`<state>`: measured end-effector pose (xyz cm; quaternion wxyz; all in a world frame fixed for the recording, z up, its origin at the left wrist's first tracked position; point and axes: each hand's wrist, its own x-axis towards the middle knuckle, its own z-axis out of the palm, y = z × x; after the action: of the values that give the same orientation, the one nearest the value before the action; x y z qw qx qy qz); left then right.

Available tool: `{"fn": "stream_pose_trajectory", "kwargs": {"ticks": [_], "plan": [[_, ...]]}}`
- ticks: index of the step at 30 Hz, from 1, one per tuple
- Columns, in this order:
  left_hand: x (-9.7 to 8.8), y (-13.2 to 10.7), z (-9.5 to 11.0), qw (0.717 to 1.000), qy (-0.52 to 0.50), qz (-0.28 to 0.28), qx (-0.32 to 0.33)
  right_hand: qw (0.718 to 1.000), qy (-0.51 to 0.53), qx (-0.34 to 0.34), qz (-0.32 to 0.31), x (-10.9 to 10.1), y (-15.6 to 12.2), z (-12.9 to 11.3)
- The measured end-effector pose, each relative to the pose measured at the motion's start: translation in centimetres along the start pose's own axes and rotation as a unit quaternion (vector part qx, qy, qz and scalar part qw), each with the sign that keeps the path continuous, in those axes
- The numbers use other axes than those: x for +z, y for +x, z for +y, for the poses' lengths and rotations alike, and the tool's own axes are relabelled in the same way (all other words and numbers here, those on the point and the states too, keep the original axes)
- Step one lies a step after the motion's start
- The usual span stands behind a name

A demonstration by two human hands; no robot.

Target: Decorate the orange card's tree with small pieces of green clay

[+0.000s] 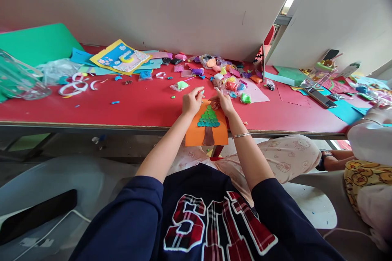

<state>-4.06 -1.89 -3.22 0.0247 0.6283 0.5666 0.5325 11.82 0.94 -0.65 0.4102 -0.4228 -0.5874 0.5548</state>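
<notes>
An orange card (190, 132) overhangs the red table's front edge. On it is a tree with a brown trunk (208, 135) and a crown (209, 118) of overlapping green to teal clay pieces. My left hand (192, 102) is above the card's upper left corner, thumb and fingertips pinched together around something too small to name. Over the upper right part of the card is my right hand (223, 102), its fingers bent but apart, with nothing visible in them. Just beyond my hands lie bags of coloured clay, among them a red-orange one (230, 85) and a green one (245, 98).
A clear plastic cup (26, 77) and white strips (73, 87) lie at left, near a blue and yellow picture (121, 58). A phone (320, 98) rests at right, near a co-worker's hand (378, 112). White boards (171, 8) stand behind the table (147, 108).
</notes>
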Motion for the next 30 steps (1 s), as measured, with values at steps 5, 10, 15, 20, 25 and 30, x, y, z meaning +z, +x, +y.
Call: {"fn": "stream_pose_trajectory", "kwargs": {"ticks": [5,10,15,20,25,30], "plan": [[0.1,0.18,-0.17,1.0,0.013,0.014,0.004,1.0,-0.004,-0.003,-0.002,-0.03,0.06,0.11],[0.1,0.1,-0.12,1.0,-0.009,0.005,0.006,1.0,-0.009,0.001,0.004,0.04,0.02,0.0],[-0.13,0.03,0.1,0.999,0.014,0.027,0.042,1.0,-0.01,0.007,0.007,0.13,-0.07,-0.2],[0.06,0.23,-0.51,0.999,0.019,0.028,0.039,1.0,-0.021,0.003,0.008,0.13,-0.11,-0.16],[0.27,0.18,-0.59,1.0,0.008,0.01,0.025,1.0,-0.018,-0.003,0.005,0.1,-0.28,-0.12],[0.02,-0.08,0.05,1.0,-0.007,0.008,0.017,1.0,-0.018,-0.011,-0.005,0.08,-0.64,-0.38]]}}
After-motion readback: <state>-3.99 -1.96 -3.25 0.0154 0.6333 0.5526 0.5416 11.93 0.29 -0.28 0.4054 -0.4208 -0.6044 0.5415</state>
